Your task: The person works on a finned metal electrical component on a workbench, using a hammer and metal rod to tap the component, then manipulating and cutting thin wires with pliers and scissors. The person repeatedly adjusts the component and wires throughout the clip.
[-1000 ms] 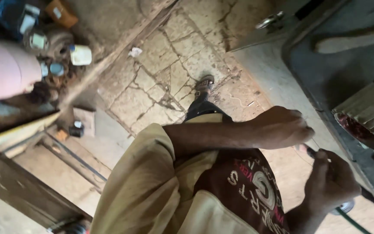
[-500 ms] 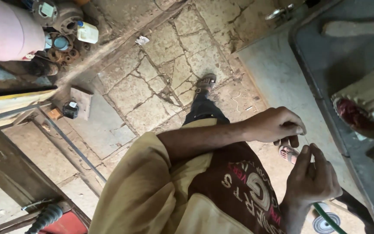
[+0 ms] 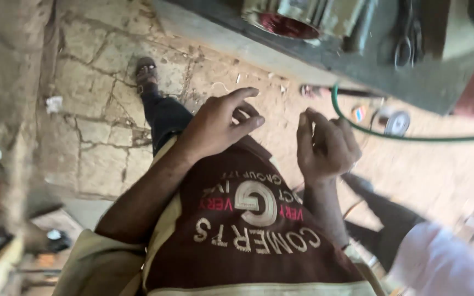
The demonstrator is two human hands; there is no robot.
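Cracked stone floor (image 3: 94, 82) filled the left of the view and ran into sandy ground beneath a dark table (image 3: 357, 66) along twelve to two o'clock. On that table sat a ribbed metal housing with a red-rimmed mouth (image 3: 289, 24), and a pair of pliers (image 3: 404, 44) lay to its right. A green hose (image 3: 412, 137) looped down from the table edge and ran off at three o'clock.

The left hand (image 3: 220, 123) hovered at chest height, its grip loosely open: thumb and forefinger were parted, the other fingers were half curled, and nothing showed between them. The right hand (image 3: 325, 142), just beside it at three o'clock, showed its back to the camera with its fingers folded in. I could not tell whether that grip held anything.

Judged from this, the work stood at a fine fingertip stage between the two hands, ahead of any reach to the table. The next move would call for a firm pinch and a steadier view.

The hose was the nearest thing, near the right hand at two o'clock but not touching it. A small round disc (image 3: 397, 123) lay on the ground beyond the hose's bend.
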